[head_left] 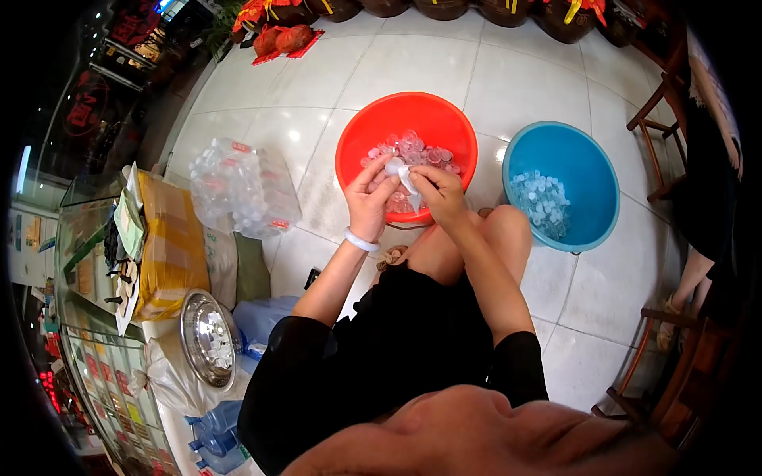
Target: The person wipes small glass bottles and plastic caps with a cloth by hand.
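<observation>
Over the red basin, my left hand pinches a small clear round piece, perhaps a tiny cup. My right hand grips a white cloth or tissue pressed against that piece, with its tail hanging down between my hands. Many similar clear round pieces are heaped in the basin beneath. To the right, a blue tub holds a pile of small clear pieces.
Wrapped clear bottles stand left of the basin. Nearer are a taped carton, a steel bowl and blue water jugs. Dark jars line the back. A person in black is at right beside wooden chairs.
</observation>
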### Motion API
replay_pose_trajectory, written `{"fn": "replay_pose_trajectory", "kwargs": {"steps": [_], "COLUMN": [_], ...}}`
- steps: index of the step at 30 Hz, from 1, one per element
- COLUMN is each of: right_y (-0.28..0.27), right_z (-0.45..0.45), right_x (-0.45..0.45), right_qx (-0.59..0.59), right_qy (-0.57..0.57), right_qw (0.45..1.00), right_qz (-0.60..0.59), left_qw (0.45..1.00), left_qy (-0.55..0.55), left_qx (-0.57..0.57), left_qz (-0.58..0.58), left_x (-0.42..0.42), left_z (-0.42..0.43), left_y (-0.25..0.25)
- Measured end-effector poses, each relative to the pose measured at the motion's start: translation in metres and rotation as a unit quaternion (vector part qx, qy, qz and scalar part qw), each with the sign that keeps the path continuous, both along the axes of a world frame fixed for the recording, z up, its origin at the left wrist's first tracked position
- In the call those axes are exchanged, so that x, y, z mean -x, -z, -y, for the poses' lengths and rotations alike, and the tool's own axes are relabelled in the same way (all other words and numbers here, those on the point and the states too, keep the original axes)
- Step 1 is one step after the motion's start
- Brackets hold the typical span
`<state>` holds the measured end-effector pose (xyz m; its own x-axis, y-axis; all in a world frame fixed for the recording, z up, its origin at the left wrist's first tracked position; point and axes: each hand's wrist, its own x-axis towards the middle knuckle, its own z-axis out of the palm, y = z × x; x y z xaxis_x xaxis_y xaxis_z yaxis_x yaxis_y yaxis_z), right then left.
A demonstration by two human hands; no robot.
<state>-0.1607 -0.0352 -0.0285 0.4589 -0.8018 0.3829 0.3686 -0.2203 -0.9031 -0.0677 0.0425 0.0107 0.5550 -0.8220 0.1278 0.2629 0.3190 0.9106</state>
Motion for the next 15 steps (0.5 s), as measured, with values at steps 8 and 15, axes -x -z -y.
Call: {"fn": "replay_pose_trajectory", "kwargs": {"steps": [8, 15], "right_y": [-0.002, -0.004], "right_z": [-0.001, -0.002], "right_x": [0.002, 0.002], "right_qx": [0.020, -0.019], "right_qy": [0.001, 0.007], "right_qw": [1.000, 0.999], "right_qz": [-0.017, 0.028], "left_qw": [0.998, 0.980], "left_qy": [0.009, 0.117], "left_qx": [-0.011, 0.021], "left_qz": [-0.063, -0.157], "left_x": [-0.007, -0.014], "left_z": [0.000, 0.000], "left_y": [0.003, 0.010]}}
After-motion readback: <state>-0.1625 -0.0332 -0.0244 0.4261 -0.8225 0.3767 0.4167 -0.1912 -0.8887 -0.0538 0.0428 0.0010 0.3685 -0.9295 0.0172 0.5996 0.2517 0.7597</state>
